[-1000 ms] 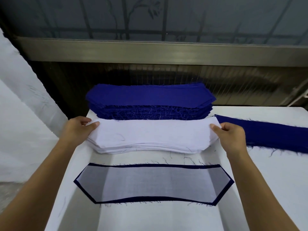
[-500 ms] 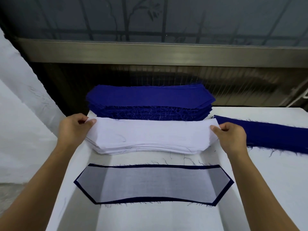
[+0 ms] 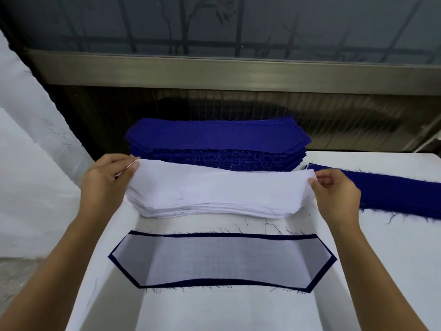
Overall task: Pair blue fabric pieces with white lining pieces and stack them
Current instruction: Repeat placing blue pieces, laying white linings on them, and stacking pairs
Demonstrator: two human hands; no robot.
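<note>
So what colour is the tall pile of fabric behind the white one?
Deep royal blue: the blue fabric stack has frayed thread edges, seen best in the head view.

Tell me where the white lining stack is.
Head view, table centre: the white lining stack lies between the blue fabric stack behind and the paired piece in front; the left hand and right hand pinch the ends of its top sheet.

A white table (image 3: 393, 271) carried a blue stack (image 3: 217, 137) at 12 o'clock, a white stack (image 3: 222, 189) just beside it nearer in, a white-covered blue piece (image 3: 222, 260) at 6 o'clock, and a blue strip (image 3: 393, 194) at 3 o'clock.
</note>
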